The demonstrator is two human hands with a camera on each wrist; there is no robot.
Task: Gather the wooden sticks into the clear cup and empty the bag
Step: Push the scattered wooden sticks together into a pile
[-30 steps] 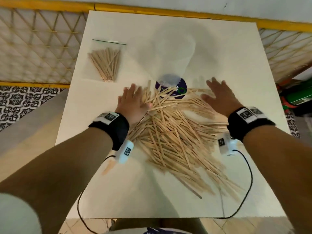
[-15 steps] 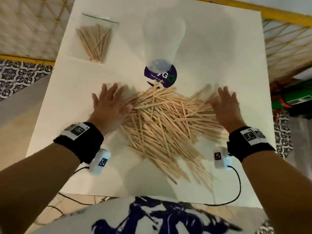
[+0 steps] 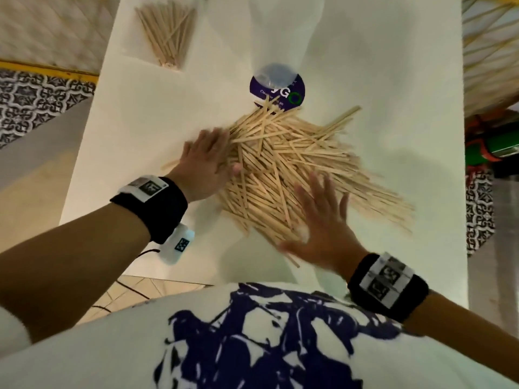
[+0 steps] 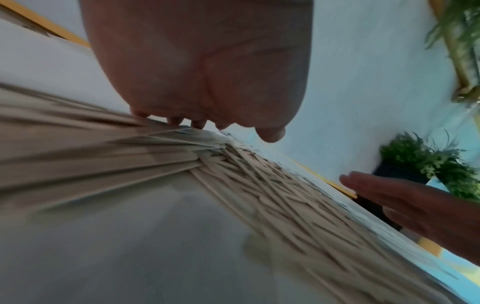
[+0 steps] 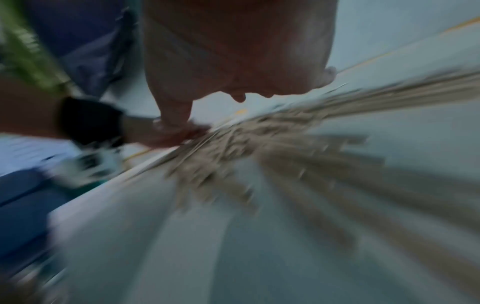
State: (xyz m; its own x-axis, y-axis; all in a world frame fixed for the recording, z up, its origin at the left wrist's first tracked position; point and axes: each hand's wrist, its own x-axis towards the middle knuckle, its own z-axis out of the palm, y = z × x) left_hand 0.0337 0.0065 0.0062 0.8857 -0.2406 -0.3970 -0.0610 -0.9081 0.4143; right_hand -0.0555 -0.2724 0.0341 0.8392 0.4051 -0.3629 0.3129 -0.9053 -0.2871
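Note:
A big loose pile of wooden sticks (image 3: 286,169) covers the middle of the white table (image 3: 393,80). My left hand (image 3: 207,161) lies flat against the pile's left edge, fingers straight. My right hand (image 3: 323,220) is spread flat over the pile's near right part, blurred by motion. The clear cup (image 3: 278,51) stands just beyond the pile, with a purple round label (image 3: 292,91) at its base. A clear bag (image 3: 168,32) holding more sticks lies at the far left corner. The left wrist view shows my left fingertips (image 4: 197,123) on the sticks (image 4: 259,176); the right wrist view is heavily blurred.
The near table edge is close to my body, where a white and blue shirt (image 3: 252,341) fills the bottom of the head view. Patterned floor tiles (image 3: 33,99) and a yellow rail (image 3: 47,70) lie to the left. Green items (image 3: 491,141) sit off the right edge.
My right hand has moved from the pile's right side to its near side, over the sticks. The left hand has shifted slightly toward the pile, which has bunched closer. The head camera has dipped lower.

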